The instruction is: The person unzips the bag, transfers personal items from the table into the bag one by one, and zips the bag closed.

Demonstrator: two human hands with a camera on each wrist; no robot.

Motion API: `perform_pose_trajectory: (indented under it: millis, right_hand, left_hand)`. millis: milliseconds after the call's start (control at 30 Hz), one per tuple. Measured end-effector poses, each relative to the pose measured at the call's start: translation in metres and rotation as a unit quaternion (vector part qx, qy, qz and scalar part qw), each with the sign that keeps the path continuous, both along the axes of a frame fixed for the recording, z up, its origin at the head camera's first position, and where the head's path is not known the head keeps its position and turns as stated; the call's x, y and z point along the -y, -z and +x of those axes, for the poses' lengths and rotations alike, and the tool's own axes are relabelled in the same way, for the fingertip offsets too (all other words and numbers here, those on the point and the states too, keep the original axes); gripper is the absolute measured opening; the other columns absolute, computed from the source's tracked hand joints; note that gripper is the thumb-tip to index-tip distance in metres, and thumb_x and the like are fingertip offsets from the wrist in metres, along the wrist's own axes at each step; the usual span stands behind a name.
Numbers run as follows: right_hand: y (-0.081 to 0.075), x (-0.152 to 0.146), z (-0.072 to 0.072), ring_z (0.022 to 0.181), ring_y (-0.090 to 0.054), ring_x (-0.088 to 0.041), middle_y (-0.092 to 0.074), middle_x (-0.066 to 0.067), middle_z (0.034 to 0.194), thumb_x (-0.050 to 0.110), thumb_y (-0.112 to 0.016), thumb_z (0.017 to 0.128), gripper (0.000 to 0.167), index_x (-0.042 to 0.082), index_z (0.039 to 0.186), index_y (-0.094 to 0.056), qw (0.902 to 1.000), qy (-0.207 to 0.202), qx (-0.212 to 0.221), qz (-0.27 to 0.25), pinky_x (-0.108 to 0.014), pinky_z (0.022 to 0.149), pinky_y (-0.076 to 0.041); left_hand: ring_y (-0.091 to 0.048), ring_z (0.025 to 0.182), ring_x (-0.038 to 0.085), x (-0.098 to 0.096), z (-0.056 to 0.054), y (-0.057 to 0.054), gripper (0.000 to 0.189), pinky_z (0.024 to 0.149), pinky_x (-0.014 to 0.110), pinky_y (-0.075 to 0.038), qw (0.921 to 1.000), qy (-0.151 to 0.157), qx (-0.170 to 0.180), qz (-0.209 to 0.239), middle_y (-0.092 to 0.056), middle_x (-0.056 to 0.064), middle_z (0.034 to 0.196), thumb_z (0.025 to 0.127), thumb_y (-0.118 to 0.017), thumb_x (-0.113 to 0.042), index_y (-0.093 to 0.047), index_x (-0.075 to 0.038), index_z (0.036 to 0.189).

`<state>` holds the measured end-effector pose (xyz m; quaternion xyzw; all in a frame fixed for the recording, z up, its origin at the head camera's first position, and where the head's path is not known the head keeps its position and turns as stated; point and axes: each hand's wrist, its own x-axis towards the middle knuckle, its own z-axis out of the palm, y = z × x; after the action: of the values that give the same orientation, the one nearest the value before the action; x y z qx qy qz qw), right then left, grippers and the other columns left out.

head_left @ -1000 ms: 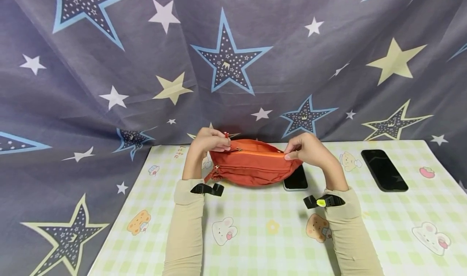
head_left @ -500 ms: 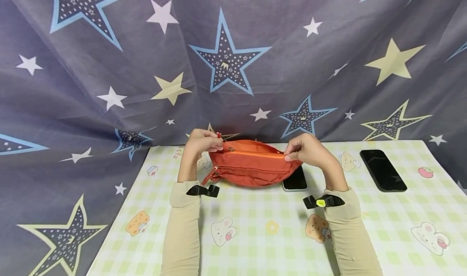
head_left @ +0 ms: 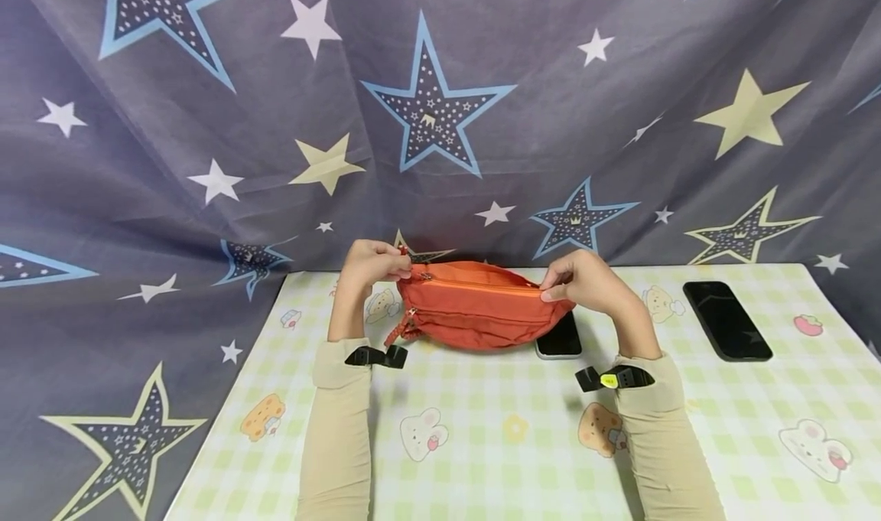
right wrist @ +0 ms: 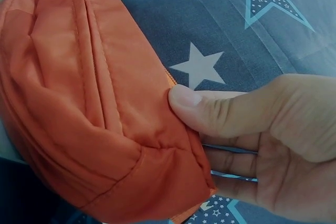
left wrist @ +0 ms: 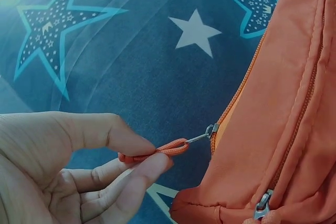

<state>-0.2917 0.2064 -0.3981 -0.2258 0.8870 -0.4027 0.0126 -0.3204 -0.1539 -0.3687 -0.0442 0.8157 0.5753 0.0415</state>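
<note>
An orange-red waist bag (head_left: 485, 318) is held up by both hands over the back part of the table. Thumb and finger of my left hand (head_left: 375, 265) pinch the red cord loop (left wrist: 173, 148) on the zipper pull. That zip's metal slider (left wrist: 211, 129) sits at the bag's left end, and brighter orange lining (left wrist: 227, 119) shows beside it. With thumb in front and fingers behind, my right hand (head_left: 581, 280) grips the bag's right end by the upper zip. A second zip, with its own slider (left wrist: 264, 201), runs lower along the front.
A phone (head_left: 559, 336) lies partly hidden behind the bag's right side. Further right on the table is a black phone (head_left: 728, 320). A checked cloth with cartoon prints (head_left: 475, 444) covers the table, and a star-patterned curtain (head_left: 440, 215) hangs along its back edge.
My left hand has moved left, drawing the upper zip's slider along to the bag's left end. The right hand keeps its grip in about the same place.
</note>
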Motion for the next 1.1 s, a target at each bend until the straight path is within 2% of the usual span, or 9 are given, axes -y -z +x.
perform_pose_trajectory:
  millis: [333,733,1000,1100]
  right_hand:
    - [-0.001,-0.002,0.003,0.063,-0.054,-0.012,-0.074,-0.007,0.074,0.002,-0.084,0.081,0.008,0.006,0.077,-0.079,0.9999,0.002,0.012,0.001,-0.023,0.057,-0.048]
    - [0.0,-0.002,0.002,0.06,-0.053,-0.01,-0.074,-0.008,0.072,0.001,-0.084,0.081,0.009,0.006,0.076,-0.078,0.9999,-0.004,0.01,-0.01,-0.023,0.055,-0.047]
    - [0.001,-0.003,0.0,0.06,-0.056,-0.01,-0.074,-0.008,0.072,0.0,-0.083,0.081,0.009,0.005,0.076,-0.078,0.9997,-0.004,0.015,-0.019,-0.024,0.055,-0.049]
    - [0.002,-0.003,0.0,0.06,-0.057,-0.01,-0.075,-0.008,0.073,0.0,-0.082,0.082,0.009,0.005,0.077,-0.078,0.9997,0.0,0.017,-0.02,-0.024,0.055,-0.049]
  left_hand:
    - [-0.071,0.058,0.007,0.006,0.0,0.004,0.013,0.06,0.021,-0.06,0.9996,-0.018,0.018,0.012,-0.069,-0.006,0.061,0.087,-0.073,-0.001,-0.068,0.006,0.096]
    - [-0.071,0.058,0.009,0.013,0.004,0.009,0.005,0.062,0.024,-0.062,0.999,-0.031,-0.004,0.032,-0.07,-0.005,0.061,0.086,-0.074,-0.001,-0.072,0.001,0.083]
    - [-0.072,0.061,0.009,0.018,0.006,0.009,0.008,0.063,0.022,-0.062,0.998,-0.038,-0.012,0.05,-0.071,-0.005,0.062,0.088,-0.075,-0.004,-0.073,0.002,0.085]
    - [-0.072,0.062,0.009,0.019,0.005,0.013,0.008,0.066,0.023,-0.062,0.9977,-0.04,-0.01,0.055,-0.072,-0.005,0.064,0.088,-0.075,-0.004,-0.073,0.003,0.085]
